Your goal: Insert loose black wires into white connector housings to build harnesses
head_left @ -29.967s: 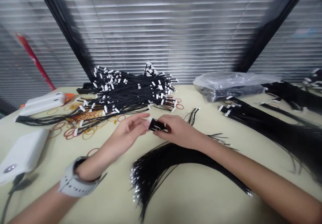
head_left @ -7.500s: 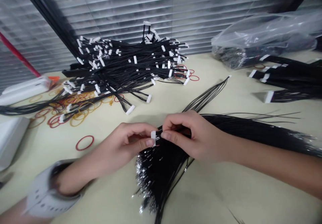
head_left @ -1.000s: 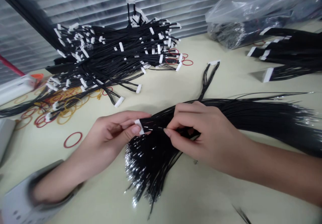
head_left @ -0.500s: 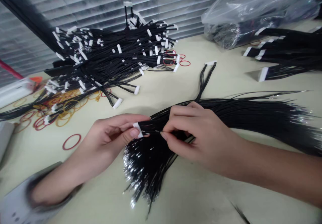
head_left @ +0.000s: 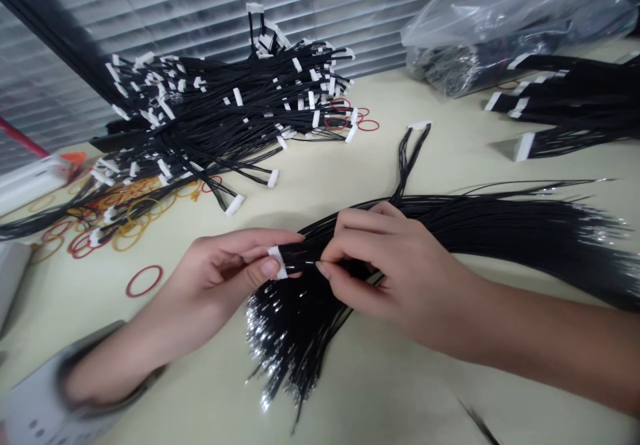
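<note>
Between the thumb and fingers of my left hand (head_left: 230,275) is a white connector housing (head_left: 277,262), with black wires running from it to the right. My right hand (head_left: 385,258) is closed in a pinch on a thin black wire (head_left: 309,265), a short way right of the housing. Under both hands lies a thick bundle of loose black wires (head_left: 490,225). Its shiny metal-tipped ends (head_left: 265,352) fan out below my hands. Another white connector (head_left: 419,125), with wires attached, sticks up behind my right hand.
A heap of finished-looking black harnesses (head_left: 225,98) with white connectors lies at the back left. Red and yellow rubber bands (head_left: 133,222) are scattered near it. A clear plastic bag (head_left: 480,38) and more harnesses (head_left: 575,105) lie at the right. Window blinds (head_left: 370,12) stand behind.
My right fingertips have shifted very slightly left toward the housing, and the metal tip of the pinched wire looks nearer to it. Everything else stays almost the same.
</note>
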